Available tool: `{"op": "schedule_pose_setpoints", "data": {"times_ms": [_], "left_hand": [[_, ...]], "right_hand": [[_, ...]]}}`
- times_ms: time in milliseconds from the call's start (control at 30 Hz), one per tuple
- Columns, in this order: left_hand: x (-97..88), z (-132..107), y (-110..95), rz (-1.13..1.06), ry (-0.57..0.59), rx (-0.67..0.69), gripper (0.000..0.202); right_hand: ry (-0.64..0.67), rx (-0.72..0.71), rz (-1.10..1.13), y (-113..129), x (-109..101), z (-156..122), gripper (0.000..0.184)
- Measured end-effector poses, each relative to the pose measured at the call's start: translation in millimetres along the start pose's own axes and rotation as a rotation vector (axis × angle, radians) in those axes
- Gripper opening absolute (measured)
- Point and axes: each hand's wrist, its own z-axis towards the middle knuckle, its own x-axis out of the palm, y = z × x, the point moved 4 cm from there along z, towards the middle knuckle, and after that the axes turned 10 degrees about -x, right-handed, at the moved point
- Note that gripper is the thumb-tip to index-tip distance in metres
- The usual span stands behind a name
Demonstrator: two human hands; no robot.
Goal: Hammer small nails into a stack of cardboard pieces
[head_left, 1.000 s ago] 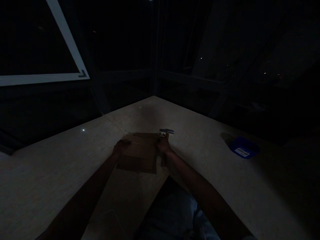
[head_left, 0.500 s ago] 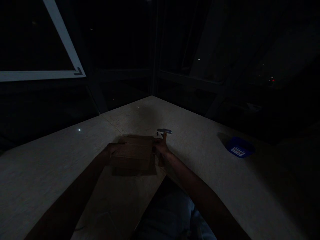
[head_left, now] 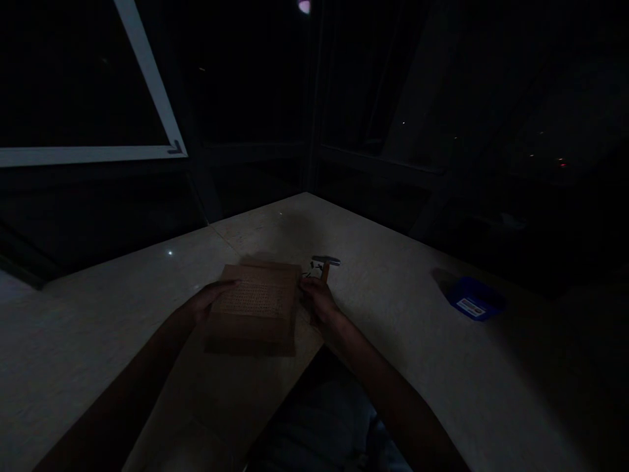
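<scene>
A folded or layered piece of brown cardboard [head_left: 255, 298], with rows of small dark marks on its top face, lies before me, a little above or on the counter. My left hand [head_left: 209, 298] grips its left edge, thumb on top and fingers underneath. At the right edge, my right hand [head_left: 317, 298] is closed with its fingertips against the cardboard. Just beyond that hand rests a hammer [head_left: 326, 262] with a metal head and wooden handle, the handle partly hidden by the hand. Small dark pieces, perhaps nails [head_left: 314, 266], lie beside the hammer head.
A blue plastic tub [head_left: 476, 298] with a white label stands on the right of the pale stone counter [head_left: 383, 262]. Dark window panes with a white frame [head_left: 152, 78] border the counter. The counter's front edge runs close to my lap. Lighting is very dim.
The cardboard has shifted slightly toward me and left, and its marked face now shows more clearly. Both hands stay at its sides. The whole view has swung a little left.
</scene>
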Motion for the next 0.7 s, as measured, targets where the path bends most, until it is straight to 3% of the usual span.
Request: {"op": "schedule_pose_setpoints", "data": {"times_ms": [133, 300, 400, 533, 700], "left_hand": [[11.6, -35.0, -5.6, -0.056, 0.003, 0.217, 0.043], [62.2, -67.9, -19.8, -0.041, 0.004, 0.324, 0.044], [108.6, -74.3, -27.7, -0.011, -0.013, 0.327, 0.042], [185.2, -69.7, -32.6, 0.012, 0.052, 0.364, 0.038], [285.4, -48.2, -12.4, 0.066, 0.149, 0.398, 0.035]], "right_hand": [[-0.016, -0.024, 0.109, 30.6, -8.4, -23.5, 0.029], [-0.155, -0.127, 0.208, 77.9, -49.0, -51.7, 0.034], [-0.262, -0.17, 0.204, 107.6, -85.8, -68.7, 0.032], [-0.37, -0.253, 0.202, 138.9, -140.4, -90.9, 0.03], [-0.517, -0.331, 0.116, 149.5, -210.4, -119.4, 0.033]]}}
